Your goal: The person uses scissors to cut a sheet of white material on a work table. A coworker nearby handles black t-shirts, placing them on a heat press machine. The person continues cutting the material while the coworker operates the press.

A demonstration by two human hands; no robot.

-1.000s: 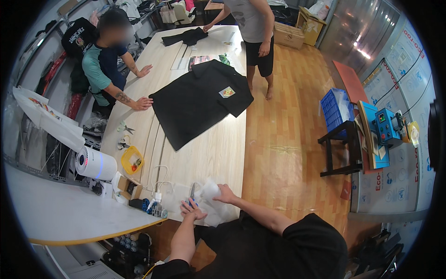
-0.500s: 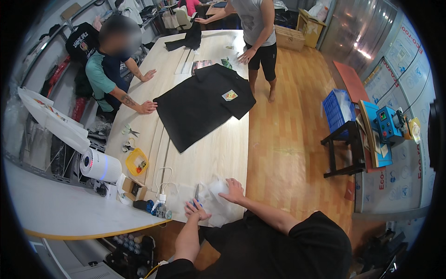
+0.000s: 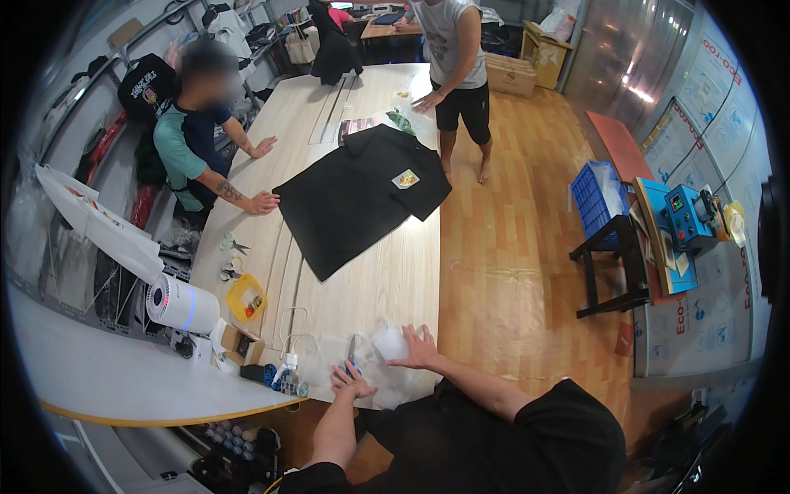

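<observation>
My left hand (image 3: 354, 382) lies with fingers apart over the blue handle of scissors (image 3: 351, 350), on crumpled white translucent material (image 3: 388, 384) at the table's near end. My right hand (image 3: 417, 347) rests spread on the same material, nearer the table's right edge. Farther up the pale wooden table (image 3: 378, 288) lies a black T-shirt (image 3: 346, 206) with a colourful patch (image 3: 406, 179) on it. A white power adapter with cables (image 3: 289, 362) is left of my hands.
One co-worker (image 3: 193, 156) leans on the left edge, another (image 3: 461, 58) stands back right. Along the left are a yellow basket (image 3: 245, 311), white cylindrical machine (image 3: 181, 303), side table (image 3: 148, 370) and garment racks. A blue press (image 3: 690, 221) and blue crate (image 3: 599, 206) stand right.
My right hand's fingers have spread out. The dark garment at the far end has been raised and bunched up. The right co-worker's arm has come down toward the table. The whole view has shifted slightly.
</observation>
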